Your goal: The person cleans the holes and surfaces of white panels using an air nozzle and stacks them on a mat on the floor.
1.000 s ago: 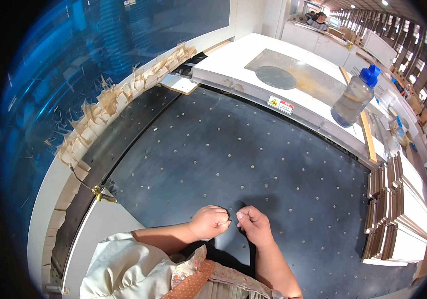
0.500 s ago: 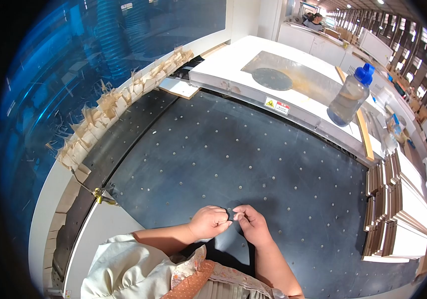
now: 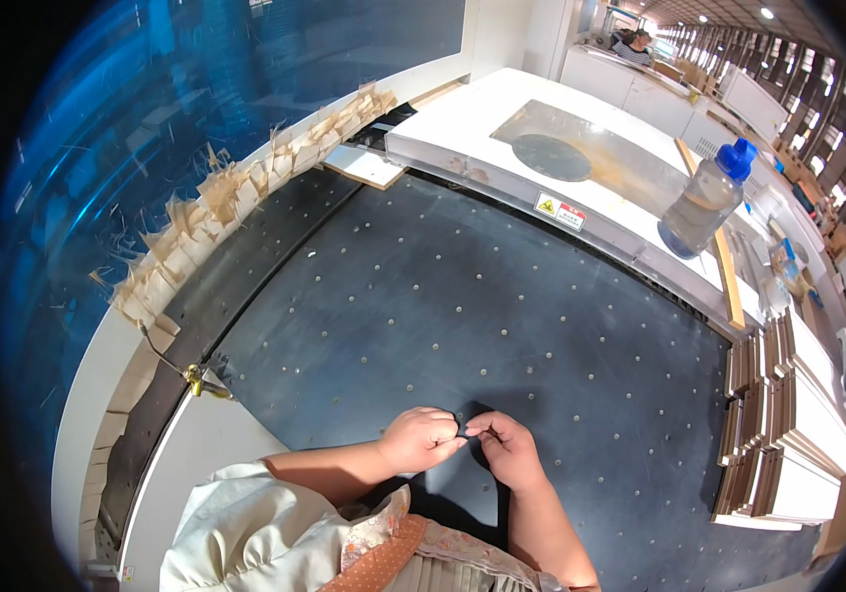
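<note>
My left hand is closed, its fingers curled in, over the near part of a dark table dotted with small round studs. Close beside it on the right, my right hand has its thumb and fingertips pinched together, pointing at the left hand. The fingertips of both hands nearly meet. Whatever may be between the fingers is too small or hidden to make out. Both forearms come up from the front edge, near a light sleeve and a patterned apron.
Stacked white-faced boards stand at the right. A blue-capped bottle is on the white machine top. Paper-taped edging runs along the blue cover at the left, above a brass valve. Another person is far back.
The view has shifted slightly. My right hand's fingertips have straightened a little and point toward my left hand, which has barely moved.
</note>
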`<state>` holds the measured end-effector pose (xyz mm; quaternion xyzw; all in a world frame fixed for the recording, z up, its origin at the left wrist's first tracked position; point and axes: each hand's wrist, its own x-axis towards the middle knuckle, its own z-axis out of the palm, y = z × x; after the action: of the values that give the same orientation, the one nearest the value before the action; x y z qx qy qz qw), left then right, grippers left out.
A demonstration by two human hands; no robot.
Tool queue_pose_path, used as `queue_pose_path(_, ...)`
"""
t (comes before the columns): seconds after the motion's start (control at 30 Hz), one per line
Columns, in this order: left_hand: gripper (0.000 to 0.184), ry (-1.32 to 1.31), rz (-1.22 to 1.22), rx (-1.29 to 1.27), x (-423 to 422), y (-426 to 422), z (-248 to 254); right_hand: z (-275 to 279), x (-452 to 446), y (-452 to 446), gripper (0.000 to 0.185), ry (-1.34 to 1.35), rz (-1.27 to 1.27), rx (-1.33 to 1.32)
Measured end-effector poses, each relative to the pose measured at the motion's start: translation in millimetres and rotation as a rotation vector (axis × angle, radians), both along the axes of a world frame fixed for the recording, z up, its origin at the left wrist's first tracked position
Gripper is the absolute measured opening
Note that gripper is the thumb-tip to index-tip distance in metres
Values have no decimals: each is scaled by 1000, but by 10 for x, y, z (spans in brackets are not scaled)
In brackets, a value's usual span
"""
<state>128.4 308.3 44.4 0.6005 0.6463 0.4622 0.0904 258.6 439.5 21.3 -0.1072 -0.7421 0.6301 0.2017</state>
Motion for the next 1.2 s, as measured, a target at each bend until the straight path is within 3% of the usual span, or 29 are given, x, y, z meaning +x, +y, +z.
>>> queue_pose_path(0.13,28,17,-15,-94,-6,-17,47,74,5,-9,27,-13,-13,45)
queue_pose_path(0.57,30,9,-17,-114,-26,-19,-8,96,16,-25,21,-36,-42,-42)
queue_pose_path(0.67,33,-77,-31,-93,-64,-27,-68,88,51,9,21,7,-76,-58)
queue_pose_path(0.73,35,-370,-9,-34,-143,-32,-133,109,88,36,22,31,-121,-56)
queue_pose_path(0.83,28,-252,158,70,-593,14,-31,108,94,50,22,97,-198,-146)
queue_pose_path(0.97,12,185,393,92,-1808,75,139,230,73,80,21,63,-366,398)
queue_pose_path(1.03,26,421,626,3,-2548,32,-15,205,62,113,22,26,-398,504)
queue_pose_path(1.1,50,480,865,-318,-3190,-7,-85,188,54,107,23,-13,-459,487)
queue_pose_path(1.17,66,380,966,-568,-3657,-15,-34,184,39,87,20,-46,-515,502)
queue_pose_path(1.2,70,284,982,-572,-3881,-9,-101,192,18,77,18,-56,-531,519)
